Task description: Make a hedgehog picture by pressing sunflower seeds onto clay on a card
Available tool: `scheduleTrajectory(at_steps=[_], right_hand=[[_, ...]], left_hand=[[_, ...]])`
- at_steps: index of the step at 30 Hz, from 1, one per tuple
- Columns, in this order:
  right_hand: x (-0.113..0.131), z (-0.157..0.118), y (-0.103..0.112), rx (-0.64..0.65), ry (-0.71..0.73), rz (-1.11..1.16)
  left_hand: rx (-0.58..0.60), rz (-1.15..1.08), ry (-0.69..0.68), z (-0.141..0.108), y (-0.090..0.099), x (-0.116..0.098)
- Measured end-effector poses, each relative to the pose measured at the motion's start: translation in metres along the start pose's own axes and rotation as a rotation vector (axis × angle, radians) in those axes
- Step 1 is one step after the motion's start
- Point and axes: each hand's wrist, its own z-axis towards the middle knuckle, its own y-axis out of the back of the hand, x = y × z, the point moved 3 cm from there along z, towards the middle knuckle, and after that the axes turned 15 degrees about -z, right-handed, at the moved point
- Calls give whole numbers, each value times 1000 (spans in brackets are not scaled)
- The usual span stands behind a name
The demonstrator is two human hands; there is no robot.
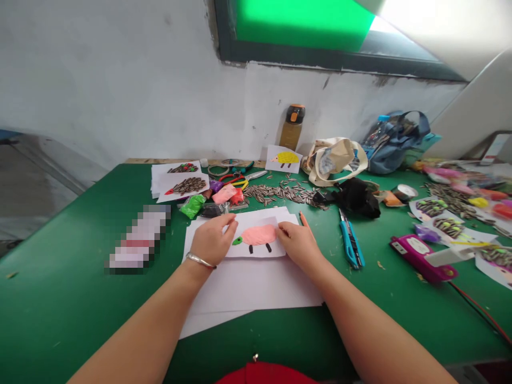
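Observation:
A small white paper card (258, 253) bears a pink body, a green head and two black legs that look moulded from clay. My left hand (210, 240), with a silver bangle at the wrist, is closed at the card's left edge; its fingertips are partly hidden. At the opposite edge, my right hand (298, 242) pinches the card between thumb and curled fingers. Under the card lies a stack of white paper (256, 285). An orange pencil (306, 224) rests just beyond my right hand.
Clay packets (192, 206), sunflower seeds (276, 193) and pliers (236, 178) lie behind the paper. Finished seed cards (184, 186) sit back left. A blue utility knife (351, 242), black cloth (358, 197) and magenta glue device (422, 258) are rightward. A bottle (292, 128) stands by the wall.

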Motion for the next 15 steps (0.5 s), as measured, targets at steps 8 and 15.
scheduleTrajectory(at_steps=[8, 15], right_hand=[[-3, -2, -1, -61, -26, -29], [-6, -1, 3, -8, -1, -2]], left_hand=[[436, 187, -335, -9, -27, -11], [498, 210, -315, -8, -24, -10]])
